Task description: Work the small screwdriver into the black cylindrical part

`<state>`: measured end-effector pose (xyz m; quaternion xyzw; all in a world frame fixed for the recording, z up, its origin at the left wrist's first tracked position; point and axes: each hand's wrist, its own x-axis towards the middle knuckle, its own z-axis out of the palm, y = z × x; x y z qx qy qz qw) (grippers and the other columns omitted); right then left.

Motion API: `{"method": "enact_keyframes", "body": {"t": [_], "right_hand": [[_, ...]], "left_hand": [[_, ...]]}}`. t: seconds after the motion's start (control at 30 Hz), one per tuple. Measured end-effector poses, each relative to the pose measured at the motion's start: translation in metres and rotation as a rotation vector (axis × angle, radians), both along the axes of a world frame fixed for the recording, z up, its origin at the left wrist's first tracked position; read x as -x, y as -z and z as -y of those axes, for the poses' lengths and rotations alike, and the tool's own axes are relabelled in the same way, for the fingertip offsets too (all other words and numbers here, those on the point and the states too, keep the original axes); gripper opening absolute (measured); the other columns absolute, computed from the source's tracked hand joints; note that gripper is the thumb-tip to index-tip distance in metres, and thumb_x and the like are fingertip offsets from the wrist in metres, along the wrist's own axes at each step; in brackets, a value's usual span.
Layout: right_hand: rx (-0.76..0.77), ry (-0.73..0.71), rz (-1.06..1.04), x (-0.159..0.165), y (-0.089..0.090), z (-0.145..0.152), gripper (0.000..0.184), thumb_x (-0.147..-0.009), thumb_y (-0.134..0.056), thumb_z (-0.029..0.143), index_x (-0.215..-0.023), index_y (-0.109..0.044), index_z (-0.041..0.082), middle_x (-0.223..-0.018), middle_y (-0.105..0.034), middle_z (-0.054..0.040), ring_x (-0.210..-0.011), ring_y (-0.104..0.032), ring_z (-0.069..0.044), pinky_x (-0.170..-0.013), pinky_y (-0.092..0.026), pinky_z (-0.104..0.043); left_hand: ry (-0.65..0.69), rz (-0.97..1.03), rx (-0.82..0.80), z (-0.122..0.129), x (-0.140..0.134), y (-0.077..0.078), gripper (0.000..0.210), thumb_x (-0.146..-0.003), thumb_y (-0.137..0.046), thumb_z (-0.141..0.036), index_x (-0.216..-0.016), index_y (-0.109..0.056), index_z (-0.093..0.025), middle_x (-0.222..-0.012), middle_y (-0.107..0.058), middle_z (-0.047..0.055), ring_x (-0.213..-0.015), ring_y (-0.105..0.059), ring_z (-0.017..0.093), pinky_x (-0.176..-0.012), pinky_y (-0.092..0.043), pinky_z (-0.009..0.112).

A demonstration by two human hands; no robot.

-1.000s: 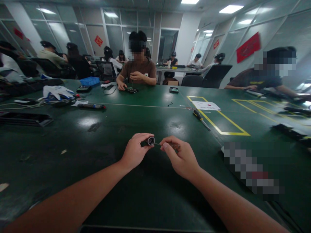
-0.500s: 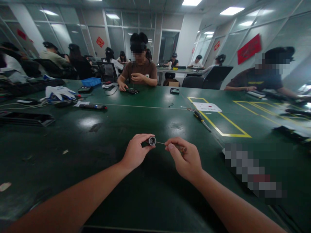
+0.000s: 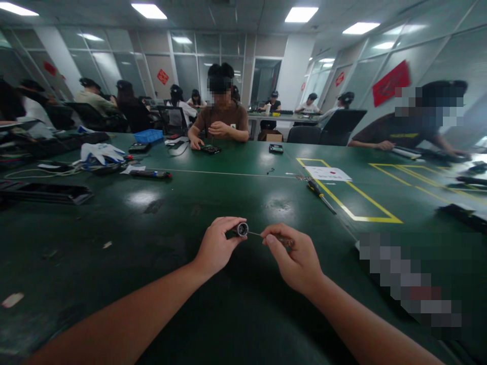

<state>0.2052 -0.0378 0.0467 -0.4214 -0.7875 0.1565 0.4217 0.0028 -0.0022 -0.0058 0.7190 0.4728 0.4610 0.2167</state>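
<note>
Above the green tabletop, my left hand (image 3: 220, 243) grips a short dark cylinder (image 3: 242, 229) between thumb and fingers. Its round open end, with a pale metallic rim, faces me; what lies inside is too small to make out. My right hand (image 3: 294, 256) is closed round the handle of a thin screwdriver (image 3: 287, 241). The narrow shaft points left at the rim of the cylinder; whether its tip touches there I cannot tell.
A yellow-and-black screwdriver (image 3: 321, 196) lies beside a white paper (image 3: 327, 173) and yellow tape (image 3: 376, 219). A pen-like dark tool (image 3: 150, 174), white gloves (image 3: 101, 153) and a black tray (image 3: 45, 192) are at left. A co-worker (image 3: 219, 119) sits opposite; a blurred-out object (image 3: 409, 284) lies right.
The view has tilted up slightly, so everything sits a little lower in the picture. Both hands keep their holds on the cylinder and the screwdriver, almost in the same pose.
</note>
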Motion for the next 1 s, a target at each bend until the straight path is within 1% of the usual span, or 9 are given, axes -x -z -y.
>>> {"method": "enact_keyframes", "body": {"t": [0.17, 0.37, 0.53, 0.67, 0.87, 1.0], "right_hand": [[0.032, -0.028, 0.046, 0.0021, 0.0004, -0.0012, 0.016, -0.096, -0.053, 0.021, -0.093, -0.069, 0.019, -0.078, -0.072, -0.0021, -0.064, -0.065, -0.015, -0.061, -0.046, -0.027], [0.003, 0.027, -0.021, 0.0017, 0.0011, -0.0010, 0.018, -0.098, -0.051, 0.024, -0.094, -0.069, 0.019, -0.078, -0.072, -0.0031, -0.064, -0.065, -0.016, -0.060, -0.046, -0.027], [0.005, 0.018, 0.023, 0.0026, -0.0003, -0.0011, 0.018, -0.098, -0.052, 0.023, -0.093, -0.068, 0.020, -0.081, -0.073, -0.0040, -0.067, -0.066, -0.016, -0.062, -0.048, -0.028], [-0.015, 0.016, 0.014, 0.0019, -0.0009, -0.0012, 0.017, -0.098, -0.052, 0.023, -0.094, -0.068, 0.020, -0.083, -0.074, -0.0042, -0.069, -0.068, -0.017, -0.064, -0.049, -0.028], [-0.022, -0.002, 0.023, 0.0004, -0.0015, -0.0014, 0.016, -0.097, -0.052, 0.022, -0.094, -0.068, 0.020, -0.083, -0.074, -0.0039, -0.069, -0.068, -0.017, -0.064, -0.049, -0.028], [-0.045, -0.008, 0.013, -0.0002, -0.0005, -0.0007, 0.016, -0.097, -0.052, 0.022, -0.094, -0.068, 0.020, -0.084, -0.074, -0.0042, -0.069, -0.067, -0.016, -0.065, -0.049, -0.028]], "left_hand": [[0.003, -0.009, 0.014, -0.0005, -0.0005, 0.0009, 0.039, -0.080, -0.077, -0.011, -0.116, -0.073, -0.025, -0.118, -0.074, 0.004, -0.114, -0.064, 0.023, -0.105, -0.049, 0.044], [-0.002, 0.000, 0.025, 0.0004, -0.0012, 0.0004, 0.039, -0.080, -0.078, -0.012, -0.117, -0.073, -0.024, -0.118, -0.074, 0.005, -0.114, -0.065, 0.023, -0.105, -0.049, 0.043], [0.024, -0.002, 0.034, 0.0017, -0.0016, -0.0013, 0.038, -0.081, -0.078, -0.013, -0.116, -0.073, -0.025, -0.119, -0.074, 0.005, -0.114, -0.065, 0.023, -0.105, -0.049, 0.043], [0.025, -0.013, 0.042, 0.0017, -0.0023, -0.0010, 0.036, -0.083, -0.076, -0.013, -0.117, -0.072, -0.025, -0.120, -0.074, 0.005, -0.115, -0.064, 0.023, -0.105, -0.049, 0.043], [0.044, -0.019, 0.013, 0.0018, -0.0018, -0.0001, 0.035, -0.084, -0.075, -0.016, -0.118, -0.072, -0.026, -0.119, -0.073, 0.005, -0.115, -0.064, 0.023, -0.104, -0.049, 0.044], [0.032, -0.022, -0.001, 0.0020, -0.0017, -0.0013, 0.035, -0.084, -0.075, -0.016, -0.118, -0.072, -0.025, -0.119, -0.074, 0.005, -0.114, -0.064, 0.023, -0.104, -0.049, 0.044]]}}
